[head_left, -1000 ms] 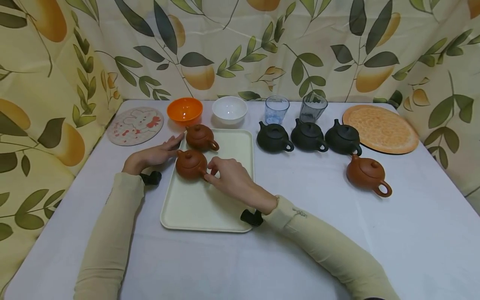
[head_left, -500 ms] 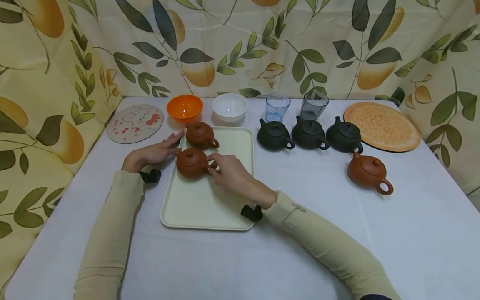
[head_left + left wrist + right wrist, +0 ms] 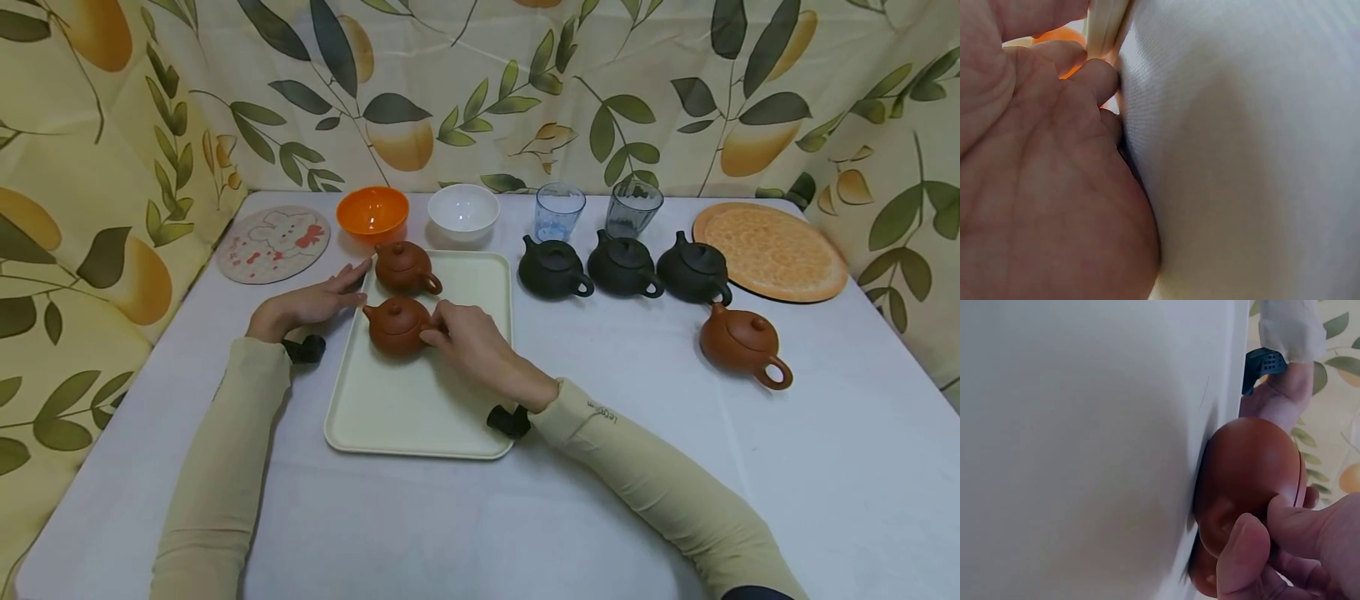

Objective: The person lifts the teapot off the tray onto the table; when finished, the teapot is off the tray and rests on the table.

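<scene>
My right hand pinches the handle of a brown clay teapot on the cream tray. In the right wrist view, thumb and fingers close on the handle of this teapot, its body low over the tray. A second brown teapot stands just behind it at the tray's far left corner. At the tray's left edge rests my left hand, its fingers extended. The left wrist view has the left palm on the white cloth, fingertips by the tray rim.
Behind the tray stand an orange bowl and a white bowl. To the right are black teapots, two glasses, another brown teapot and a round tan mat. A rabbit-print mat lies left.
My right fingers have closed on the near brown teapot's handle, and that teapot has shifted right, off the tray's left edge. My left hand has stayed by the tray's edge.
</scene>
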Tool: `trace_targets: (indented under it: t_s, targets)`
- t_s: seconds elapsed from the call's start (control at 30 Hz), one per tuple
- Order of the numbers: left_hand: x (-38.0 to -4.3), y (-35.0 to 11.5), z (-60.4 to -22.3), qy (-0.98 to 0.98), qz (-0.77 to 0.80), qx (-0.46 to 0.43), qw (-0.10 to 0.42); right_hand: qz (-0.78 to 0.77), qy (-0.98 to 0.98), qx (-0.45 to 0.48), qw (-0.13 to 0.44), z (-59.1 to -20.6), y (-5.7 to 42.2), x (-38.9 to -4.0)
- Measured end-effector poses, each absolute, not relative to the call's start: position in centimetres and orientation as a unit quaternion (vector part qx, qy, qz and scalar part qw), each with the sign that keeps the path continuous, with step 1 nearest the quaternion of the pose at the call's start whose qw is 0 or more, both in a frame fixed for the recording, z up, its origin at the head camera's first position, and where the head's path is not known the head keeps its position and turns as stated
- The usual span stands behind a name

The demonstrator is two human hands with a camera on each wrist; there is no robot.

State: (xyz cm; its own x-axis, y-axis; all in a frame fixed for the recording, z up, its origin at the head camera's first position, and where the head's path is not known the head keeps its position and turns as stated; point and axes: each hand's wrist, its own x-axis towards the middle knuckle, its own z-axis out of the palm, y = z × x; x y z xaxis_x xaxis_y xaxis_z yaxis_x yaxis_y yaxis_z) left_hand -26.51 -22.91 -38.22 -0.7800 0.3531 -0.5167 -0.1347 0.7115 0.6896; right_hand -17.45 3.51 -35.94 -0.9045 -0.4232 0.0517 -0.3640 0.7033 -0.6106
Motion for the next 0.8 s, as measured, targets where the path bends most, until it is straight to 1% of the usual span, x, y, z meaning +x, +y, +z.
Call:
trace_targets:
  t_s: [0.23, 0.6, 0.8]
  targets:
    - [-26.6, -22.7, -38.1, 0.865, 0.374, 0.054, 0.329, -0.286, 0.93, -0.229, 0.03, -35.9, 3.9, -17.2]
    - [-26.5, -22.5, -38.4, 0.864, 0.371, 0.053, 0.336, -0.303, 0.929, -0.206, 0.046, -35.8, 5.5, -16.6]
    - [-26.3, -22.7, -38.0, 0.87, 0.363, 0.057, 0.329, -0.311, 0.93, -0.192, 0.05, -35.3, 6.7, -16.4]
